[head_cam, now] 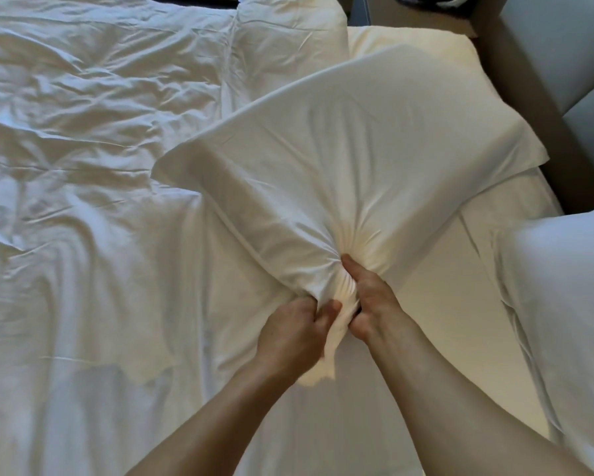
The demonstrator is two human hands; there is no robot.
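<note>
A white pillow in a white pillowcase (350,159) lies slanted across the bed, its near end bunched into a tight gather. My left hand (293,333) grips the gathered fabric from the left, fingers curled into the cloth. My right hand (371,297) grips the same gather from the right, thumb pointing up along the pillow. A loose tail of the pillowcase (317,369) hangs below and between my hands. The pillow's far corners rest on the mattress.
A crumpled white duvet (82,166) covers the left of the bed. A second pillow (560,304) lies at the right edge and a third (288,32) at the top. The fitted sheet (439,304) shows beneath. A grey padded headboard (563,63) stands at the right.
</note>
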